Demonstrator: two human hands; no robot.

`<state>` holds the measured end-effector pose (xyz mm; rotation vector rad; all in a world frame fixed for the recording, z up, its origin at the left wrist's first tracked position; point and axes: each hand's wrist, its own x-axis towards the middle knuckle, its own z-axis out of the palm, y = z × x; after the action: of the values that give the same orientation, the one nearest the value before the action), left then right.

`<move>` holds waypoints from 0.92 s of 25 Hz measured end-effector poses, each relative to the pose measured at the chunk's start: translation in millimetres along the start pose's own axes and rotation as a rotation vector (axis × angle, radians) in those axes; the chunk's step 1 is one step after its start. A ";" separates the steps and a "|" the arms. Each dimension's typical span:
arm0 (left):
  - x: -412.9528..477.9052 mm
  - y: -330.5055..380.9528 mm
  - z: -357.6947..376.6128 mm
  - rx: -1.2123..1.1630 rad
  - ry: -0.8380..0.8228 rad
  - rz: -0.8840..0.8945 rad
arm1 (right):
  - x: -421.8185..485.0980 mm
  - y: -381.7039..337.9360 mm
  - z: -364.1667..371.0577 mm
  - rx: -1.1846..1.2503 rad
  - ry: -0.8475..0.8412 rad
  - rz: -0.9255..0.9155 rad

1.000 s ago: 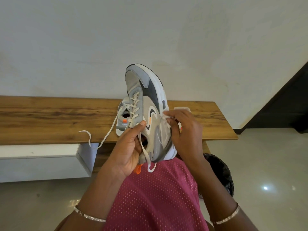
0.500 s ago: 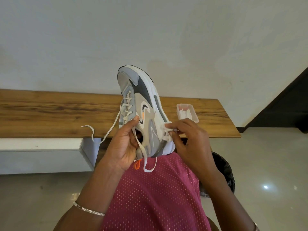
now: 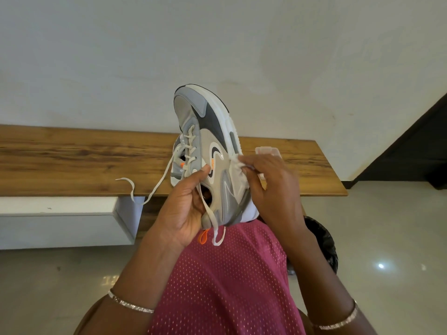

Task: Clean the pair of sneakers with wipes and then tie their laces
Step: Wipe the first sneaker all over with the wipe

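Fingers (image 3: pixel 252 161) of the right hand (image 3: pixel 273 189) are curled and pinch a bunched white wipe (image 3: pixel 238 166), pressing it on the sneaker (image 3: pixel 212 131) side panel by the midsole, at 3 o'clock on the shoe. Left hand (image 3: pixel 183 211) grips the heel end from 8 o'clock. Its thumb (image 3: pixel 204 170) is clamped on the upper beside the eyelets and its other fingers wrap behind, hidden. Shoe is held in the air, toe at 12, sole edge turned right. Likely reason: the side faces the wipe and the left hand braces against the rubbing.

Laces are untied. One lace end (image 3: pixel 214 228) dangles at 6 o'clock over the red shirt (image 3: pixel 225 274). Another lace (image 3: pixel 150 192) trails to 8 o'clock across the table (image 3: pixel 72 160); can't tell which shoe it belongs to.

The second sneaker (image 3: pixel 176 163) sits on the table behind the held one, mostly covered. A clear wipe tub (image 3: pixel 266 151) is at 3 o'clock on the table, within reach. A black bin (image 3: pixel 323 240) is on the floor at 5 o'clock, probably for used wipes.

Stage: cleaning; tying not started.
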<state>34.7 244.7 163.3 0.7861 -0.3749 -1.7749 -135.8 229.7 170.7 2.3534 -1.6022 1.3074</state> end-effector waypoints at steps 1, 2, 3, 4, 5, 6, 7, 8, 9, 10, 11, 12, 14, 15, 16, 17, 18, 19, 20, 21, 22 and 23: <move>1.0 1.3 -1.6 -0.011 0.000 0.003 | -8.7 1.7 -2.3 -0.014 -0.015 0.005; 1.3 1.9 -2.4 -0.019 -0.005 0.004 | -18.3 2.8 -4.4 -0.026 -0.017 0.020; 1.6 1.8 -3.0 -0.024 -0.008 0.003 | -27.5 2.9 -5.9 -0.035 -0.008 0.041; 1.9 1.4 -3.4 -0.025 -0.012 0.000 | -34.8 2.4 -6.6 -0.043 0.008 0.063; 2.0 0.6 -3.0 -0.021 -0.016 -0.003 | -38.5 2.1 -6.2 -0.049 0.027 0.081; 1.9 -0.5 -2.0 -0.014 -0.017 -0.008 | -38.5 2.1 -5.3 -0.055 0.041 0.093; 1.9 -1.9 -1.0 -0.003 -0.018 -0.012 | -35.0 2.2 -3.6 -0.062 0.048 0.097; 1.5 -3.2 0.2 0.010 -0.018 -0.013 | -28.1 2.4 -1.6 -0.064 0.051 0.089; 1.2 -4.7 1.5 0.024 -0.017 -0.014 | -19.4 2.5 0.9 -0.060 0.053 0.075; 0.4 -6.2 2.8 0.035 -0.021 -0.015 | -10.6 2.1 3.4 -0.048 0.056 0.068; -0.1 -7.4 3.4 0.040 -0.026 -0.014 | -2.7 1.3 6.0 -0.035 0.061 0.070; -0.6 -7.9 3.6 0.037 -0.025 -0.011 | 2.8 0.2 8.4 -0.029 0.067 0.074; -0.1 -6.4 1.3 0.026 -0.008 -0.004 | 5.9 -4.1 11.2 -0.048 0.067 0.064; 1.4 -4.7 -0.7 0.018 -0.002 -0.004 | 2.9 -7.4 11.7 -0.068 0.061 0.041; 2.9 -2.6 -2.8 0.006 0.004 -0.002 | -3.7 -11.1 12.7 -0.081 0.055 0.010; 4.6 0.0 -5.2 -0.009 0.009 0.002 | -13.4 -15.4 14.2 -0.085 0.053 -0.016; 5.9 2.0 -7.4 -0.024 0.014 0.003 | -25.2 -19.7 16.0 -0.084 0.052 -0.030; 6.7 3.0 -9.3 -0.040 0.019 0.000 | -37.3 -23.8 18.0 -0.083 0.052 -0.039; 7.2 3.0 -10.7 -0.051 0.018 -0.006 | -47.2 -27.1 19.5 -0.086 0.054 -0.046; 7.7 2.8 -11.9 -0.055 0.018 -0.010 | -53.3 -28.6 20.9 -0.092 0.058 -0.055; 8.0 2.2 -12.1 -0.056 0.019 -0.011 | -54.0 -28.2 21.9 -0.098 0.064 -0.063; 8.5 1.5 -12.0 -0.054 0.020 -0.010 | -49.0 -26.0 22.7 -0.098 0.072 -0.071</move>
<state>42.4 237.7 152.7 0.7678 -0.3088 -1.7776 -107.9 269.8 135.9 2.2576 -1.5127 1.2540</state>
